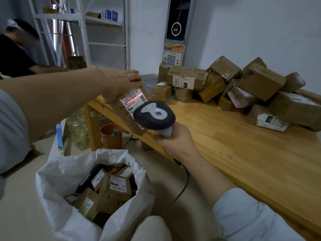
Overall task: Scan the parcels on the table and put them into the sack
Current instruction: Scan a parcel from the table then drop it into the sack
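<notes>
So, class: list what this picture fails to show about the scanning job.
All in the head view:
Held parcel: the label's lower part is hidden behind the scanner.
Scanner trigger: covered by the right hand.
Sack: lower parcels are buried under the top ones.
Table pile: label print is too small to read.

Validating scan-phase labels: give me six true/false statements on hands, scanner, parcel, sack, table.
1. The left hand holds a parcel. True.
2. The right hand grips the scanner. True.
3. The scanner casts no light. False: a red line crosses the parcel's label.
4. The sack stands open. True.
5. It is empty. False: it holds boxes.
6. Every parcel is bagged. False: a pile sits on the table.
</notes>
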A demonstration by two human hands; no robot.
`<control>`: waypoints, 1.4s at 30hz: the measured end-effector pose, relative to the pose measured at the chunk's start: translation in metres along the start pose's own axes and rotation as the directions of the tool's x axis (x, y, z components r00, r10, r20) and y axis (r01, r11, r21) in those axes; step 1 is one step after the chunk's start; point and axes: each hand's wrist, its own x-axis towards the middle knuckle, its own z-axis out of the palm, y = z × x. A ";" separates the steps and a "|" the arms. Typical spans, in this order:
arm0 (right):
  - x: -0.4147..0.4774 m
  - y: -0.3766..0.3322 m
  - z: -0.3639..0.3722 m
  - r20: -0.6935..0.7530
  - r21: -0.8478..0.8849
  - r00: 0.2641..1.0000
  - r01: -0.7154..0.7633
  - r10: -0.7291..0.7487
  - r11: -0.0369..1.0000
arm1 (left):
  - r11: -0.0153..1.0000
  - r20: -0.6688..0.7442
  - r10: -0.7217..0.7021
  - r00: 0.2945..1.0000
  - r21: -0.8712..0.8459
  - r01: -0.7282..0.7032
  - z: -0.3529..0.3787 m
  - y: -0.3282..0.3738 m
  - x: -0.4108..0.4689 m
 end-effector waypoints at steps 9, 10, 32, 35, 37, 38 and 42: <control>-0.002 0.004 0.020 0.140 0.337 0.962 -0.270 0.236 0.902 | 0.962 0.205 -0.163 0.965 -0.184 0.202 0.061 0.006 -0.013; -0.003 0.008 0.025 0.161 0.348 0.951 -0.306 0.265 0.886 | 0.929 0.286 -0.188 0.940 -0.259 0.264 0.080 0.009 -0.016; 0.015 0.040 0.092 0.533 0.578 0.690 -0.720 0.490 0.385 | -0.349 0.819 -0.245 0.519 -0.574 0.741 0.262 0.154 -0.035; 0.031 0.033 0.062 0.570 0.669 0.672 -0.714 0.473 0.209 | -0.271 0.620 -0.420 0.662 -0.782 0.561 0.214 0.143 -0.001; 0.044 0.032 0.039 0.549 0.725 0.697 -0.672 0.461 0.151 | -0.207 0.487 -0.494 0.720 -0.870 0.447 0.179 0.134 0.027; 0.051 0.035 0.027 0.525 0.753 0.716 -0.642 0.461 0.140 | -0.186 0.441 -0.506 0.741 -0.895 0.406 0.163 0.131 0.043; 0.085 0.052 -0.016 0.438 0.846 0.768 -0.528 0.467 0.075 | -0.060 0.285 -0.494 0.822 -0.954 0.294 0.105 0.123 0.101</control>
